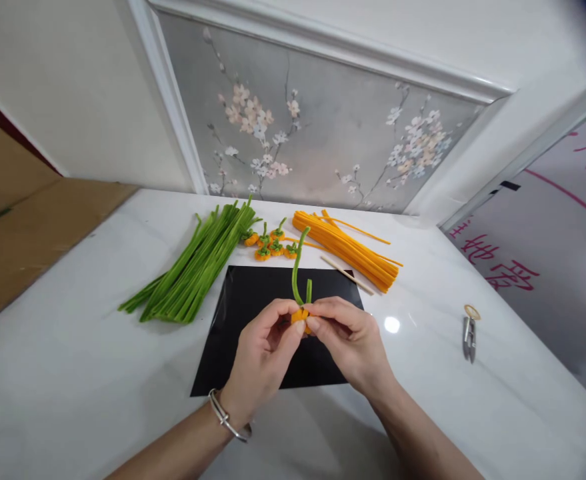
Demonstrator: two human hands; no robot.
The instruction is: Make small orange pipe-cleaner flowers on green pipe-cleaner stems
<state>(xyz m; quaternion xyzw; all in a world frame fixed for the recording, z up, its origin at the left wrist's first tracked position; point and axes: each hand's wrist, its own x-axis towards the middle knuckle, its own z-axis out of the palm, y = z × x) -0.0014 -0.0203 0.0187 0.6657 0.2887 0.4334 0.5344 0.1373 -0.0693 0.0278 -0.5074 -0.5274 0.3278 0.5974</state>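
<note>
A small orange pipe-cleaner piece (301, 316) is pinched between both hands above a black mat (237, 313). My left hand (263, 350) grips its left side with thumb and forefinger; a bracelet is on that wrist. My right hand (355, 340) pinches the right side, its fingertips nearly meeting the left ones. Two green stems (296, 270) rise from the top of the piece, the left one longer and bent. The fingers cover part of the orange piece.
Behind the mat lie a green pipe-cleaner bundle (197, 267), several finished orange pieces with green tops (277, 248), an orange bundle (347, 250) and a thin wooden stick (347, 275). Small metal snips (469, 337) lie at the right. A cardboard box (33, 227) is at the left.
</note>
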